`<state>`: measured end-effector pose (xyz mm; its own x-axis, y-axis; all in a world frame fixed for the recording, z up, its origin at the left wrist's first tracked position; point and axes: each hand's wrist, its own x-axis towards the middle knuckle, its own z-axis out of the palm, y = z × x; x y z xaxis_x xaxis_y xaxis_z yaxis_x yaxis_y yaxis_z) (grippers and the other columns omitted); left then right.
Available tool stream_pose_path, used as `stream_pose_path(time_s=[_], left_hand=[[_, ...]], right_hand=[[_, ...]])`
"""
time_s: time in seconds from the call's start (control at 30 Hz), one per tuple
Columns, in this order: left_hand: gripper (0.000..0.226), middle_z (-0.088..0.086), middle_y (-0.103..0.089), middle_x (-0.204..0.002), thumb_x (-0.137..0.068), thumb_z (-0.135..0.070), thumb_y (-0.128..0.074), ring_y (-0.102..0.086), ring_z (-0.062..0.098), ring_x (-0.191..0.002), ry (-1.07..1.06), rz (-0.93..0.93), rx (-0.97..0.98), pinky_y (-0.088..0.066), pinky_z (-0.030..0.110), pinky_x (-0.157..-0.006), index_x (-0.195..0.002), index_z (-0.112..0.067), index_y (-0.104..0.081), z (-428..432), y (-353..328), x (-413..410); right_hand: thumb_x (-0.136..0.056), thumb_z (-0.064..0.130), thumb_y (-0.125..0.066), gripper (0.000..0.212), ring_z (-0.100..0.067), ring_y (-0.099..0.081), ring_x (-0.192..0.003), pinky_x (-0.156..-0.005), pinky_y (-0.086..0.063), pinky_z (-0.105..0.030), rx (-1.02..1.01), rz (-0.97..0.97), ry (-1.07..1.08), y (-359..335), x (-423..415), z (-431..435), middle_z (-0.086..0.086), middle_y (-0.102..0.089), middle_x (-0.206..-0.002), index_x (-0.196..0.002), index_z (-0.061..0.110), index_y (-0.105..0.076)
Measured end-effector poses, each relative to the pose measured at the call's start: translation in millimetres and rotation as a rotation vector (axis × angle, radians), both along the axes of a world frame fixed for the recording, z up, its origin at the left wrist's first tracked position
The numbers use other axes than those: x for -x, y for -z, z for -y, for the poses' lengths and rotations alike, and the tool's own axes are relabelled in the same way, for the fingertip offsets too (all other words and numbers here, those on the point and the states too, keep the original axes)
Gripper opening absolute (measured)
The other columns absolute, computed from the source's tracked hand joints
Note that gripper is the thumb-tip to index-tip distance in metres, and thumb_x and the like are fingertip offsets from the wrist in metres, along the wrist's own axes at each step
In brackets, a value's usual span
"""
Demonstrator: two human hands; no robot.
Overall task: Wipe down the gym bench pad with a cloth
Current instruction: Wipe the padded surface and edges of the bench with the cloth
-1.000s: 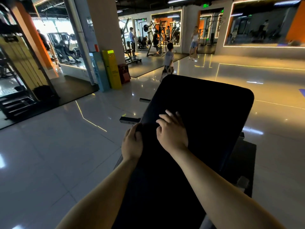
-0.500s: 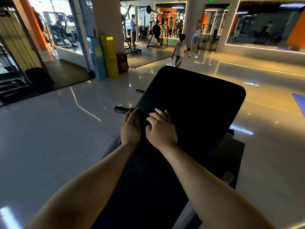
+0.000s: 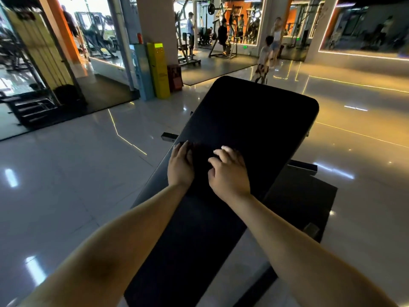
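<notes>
Glossy pale tile floor (image 3: 66, 185) is spread around the bench pad (image 3: 243, 120) on every side, with ceiling lights mirrored in it; the bench pad itself is seen as a long black slab with rounded far corners, running from the near edge of the view away toward the gym machines (image 3: 221, 36) beyond its far end; people are seen standing past that far end, too small to be told apart in detail; a yellow box (image 3: 158, 69) is set upright on the floor to the far left of the pad, with a blue panel (image 3: 141, 72) just beside it; a dark floor mat (image 3: 305, 196) is laid under the right side of the pad.

Two bare forearms are stretched forward over the near half of the pad, converging toward its middle; the left hand (image 3: 180, 166) is laid at the pad's left edge, palm down, wrist straight, its fingers extended forward and held close together; the right hand (image 3: 230, 171) is set just beside it toward the pad's centre, back upward, its fingers (image 3: 219, 152) bent and spread, tips pressed down.

A dark cloth (image 3: 200, 156) is made out faintly between and under the two hands, flat on the pad, barely separable from the black surface; it is pressed down by both hands, but whether it is pinched by any finger cannot be told.
</notes>
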<state>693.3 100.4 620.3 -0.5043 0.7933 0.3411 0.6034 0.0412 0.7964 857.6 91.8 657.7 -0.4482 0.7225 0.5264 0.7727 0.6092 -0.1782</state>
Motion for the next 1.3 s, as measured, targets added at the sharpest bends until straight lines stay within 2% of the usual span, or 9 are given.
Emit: stream_pose_path(time_s=[0.23, 0.37, 0.53, 0.77, 0.97, 1.03, 1.1, 1.2, 1.3], left_hand=[[0.043, -0.007, -0.04, -0.159, -0.106, -0.029, -0.04, -0.032, 0.01, -0.148, -0.01, -0.002, -0.035, -0.036, 0.036, -0.117, -0.148, -0.032, -0.048, 29.1, 4.9, -52.5], [0.043, -0.005, -0.036, -0.162, -0.107, -0.029, -0.042, -0.028, 0.011, -0.151, 0.016, -0.058, -0.06, -0.028, 0.031, -0.12, -0.15, -0.029, -0.048, 53.0, 9.4, -88.9], [0.046, 0.005, -0.048, -0.154, -0.106, -0.035, -0.037, -0.034, 0.023, -0.15, 0.045, -0.301, -0.06, -0.026, 0.043, -0.123, -0.148, -0.022, -0.05, 45.6, 9.6, -66.9], [0.044, -0.003, -0.048, -0.152, -0.104, -0.026, -0.037, -0.036, 0.015, -0.146, -0.099, 0.003, 0.011, -0.04, 0.047, -0.113, -0.146, -0.028, -0.051, 27.9, 1.9, -71.2], [0.047, -0.005, -0.037, -0.161, -0.106, -0.029, -0.039, -0.024, 0.009, -0.152, -0.069, 0.042, -0.015, -0.03, 0.038, -0.121, -0.153, -0.031, -0.04, 74.1, 4.4, -138.7], [0.046, -0.007, -0.041, -0.158, -0.105, -0.028, -0.04, -0.032, 0.01, -0.149, -0.076, 0.048, -0.014, -0.034, 0.038, -0.118, -0.151, -0.033, -0.041, 78.4, -2.2, -151.2], [0.044, -0.009, -0.055, -0.142, -0.103, -0.022, -0.044, -0.051, 0.013, -0.133, -0.064, 0.083, -0.048, -0.045, 0.037, -0.105, -0.145, -0.033, -0.043, 81.6, -10.5, -159.7], [0.057, -0.019, -0.056, -0.128, -0.102, -0.02, -0.048, -0.058, 0.004, -0.114, 0.014, 0.137, -0.05, -0.047, 0.02, -0.087, -0.154, -0.031, -0.026, 84.0, -24.6, -168.0], [0.077, -0.018, -0.051, -0.132, -0.102, -0.014, -0.052, -0.057, 0.001, -0.117, 0.175, 0.161, -0.021, -0.045, 0.003, -0.084, -0.161, -0.029, -0.005, 85.2, -36.8, -175.7]], right_hand=[[-0.09, 0.011, -0.049, 0.031, -0.019, -0.045, -0.127, -0.106, -0.041, -0.039, 0.158, -0.263, -0.151, -11.4, -19.1, 2.1, -0.003, -0.059, -0.126, -0.112, 0.01, -0.07], [-0.089, 0.021, -0.046, 0.033, -0.019, -0.049, -0.125, -0.101, -0.04, -0.041, -0.069, -0.137, -0.007, -26.2, -49.5, -2.5, 0.002, -0.064, -0.121, -0.108, 0.016, -0.073], [-0.092, 0.023, -0.045, 0.037, -0.02, -0.037, -0.136, -0.112, -0.028, -0.041, 0.001, 0.037, -0.034, -19.4, -59.1, -0.6, 0.0, -0.056, -0.134, -0.122, 0.015, -0.066], [-0.098, 0.024, -0.041, 0.038, -0.021, -0.038, -0.133, -0.11, -0.033, -0.037, 0.056, -0.038, -0.18, -21.3, -67.8, 0.9, -0.004, -0.053, -0.134, -0.127, 0.01, -0.06], [-0.1, 0.025, -0.046, 0.024, -0.017, -0.052, -0.113, -0.09, -0.05, -0.034, 0.169, -0.246, -0.369, -19.0, -83.8, 12.8, 0.0, -0.052, -0.125, -0.119, 0.016, -0.056], [-0.101, 0.021, -0.045, 0.021, -0.014, -0.056, -0.109, -0.088, -0.051, -0.029, 0.21, -0.267, -0.421, -21.2, -90.1, 14.6, 0.002, -0.05, -0.124, -0.115, 0.015, -0.059], [-0.101, 0.019, -0.045, 0.021, -0.015, -0.055, -0.111, -0.091, -0.051, -0.031, 0.224, -0.257, -0.433, -24.6, -93.0, 13.8, 0.001, -0.048, -0.128, -0.113, 0.014, -0.062], [-0.101, 0.019, -0.045, 0.025, -0.015, -0.047, -0.123, -0.099, -0.047, -0.03, 0.234, -0.25, -0.386, -31.6, -95.9, 12.1, 0.0, -0.046, -0.136, -0.117, 0.014, -0.063], [-0.101, 0.019, -0.045, 0.03, -0.018, -0.038, -0.13, -0.105, -0.043, -0.033, 0.177, -0.239, -0.314, -33.0, -105.1, 9.6, 0.0, -0.048, -0.137, -0.123, 0.01, -0.063]])
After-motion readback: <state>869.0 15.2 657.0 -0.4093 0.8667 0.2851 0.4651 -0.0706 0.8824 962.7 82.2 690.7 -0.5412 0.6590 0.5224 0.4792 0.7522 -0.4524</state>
